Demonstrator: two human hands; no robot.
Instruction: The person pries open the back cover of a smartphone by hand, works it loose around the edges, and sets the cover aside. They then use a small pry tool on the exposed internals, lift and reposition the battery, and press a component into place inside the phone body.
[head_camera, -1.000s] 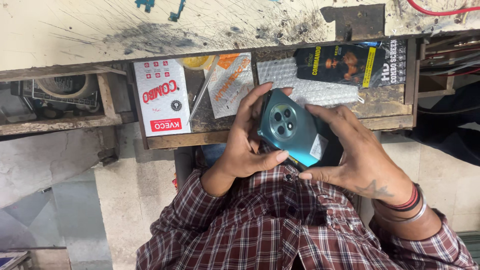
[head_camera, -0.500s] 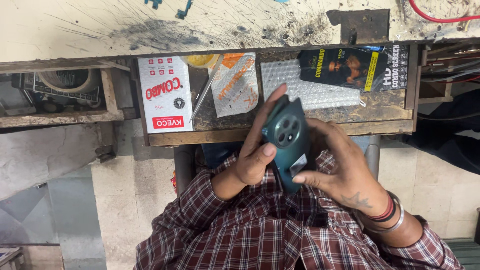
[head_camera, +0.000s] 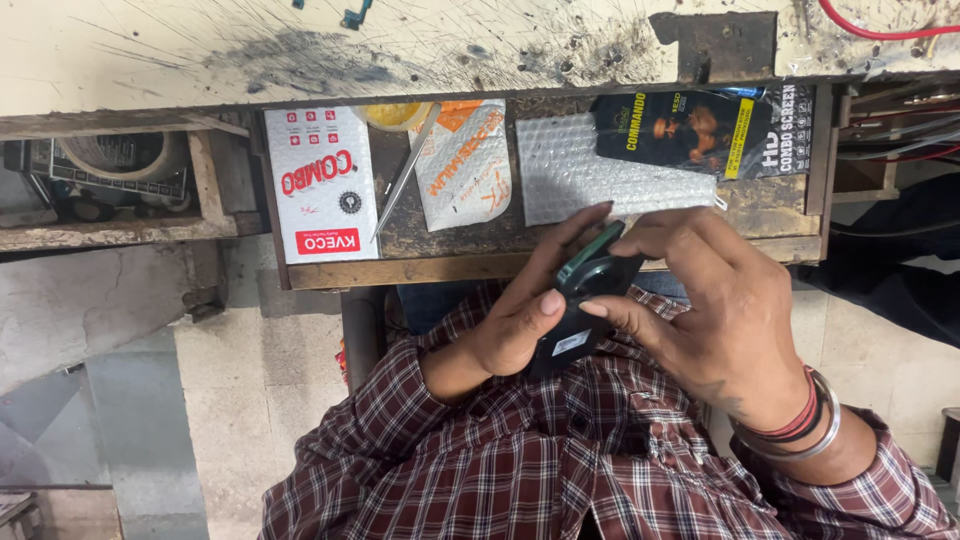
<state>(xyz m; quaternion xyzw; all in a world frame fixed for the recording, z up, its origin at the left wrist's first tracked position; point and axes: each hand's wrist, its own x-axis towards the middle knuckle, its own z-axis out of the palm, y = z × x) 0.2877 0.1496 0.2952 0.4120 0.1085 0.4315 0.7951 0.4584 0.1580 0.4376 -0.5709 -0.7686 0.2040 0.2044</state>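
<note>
A teal smartphone (head_camera: 590, 285) with a round camera bump is held edge-on between both hands, above my lap and in front of an open wooden drawer (head_camera: 420, 270). My left hand (head_camera: 520, 315) grips its left side, thumb against the edge. My right hand (head_camera: 715, 305) wraps over the right side, fingertips on the phone's rim, a small white sticker showing below. Bangles and red thread circle the right wrist.
The drawer holds a white and red packet (head_camera: 322, 180), a metal blade tool (head_camera: 405, 172), a white and orange pouch (head_camera: 462, 160), bubble wrap (head_camera: 600, 170) and a dark packet (head_camera: 705, 130). A scratched worktop (head_camera: 400, 45) lies beyond. A tape roll (head_camera: 110, 160) sits in the left compartment.
The phone has turned from back-facing me to nearly edge-on. Both hands shifted lower and rightward with it, and my right hand now covers more of it.
</note>
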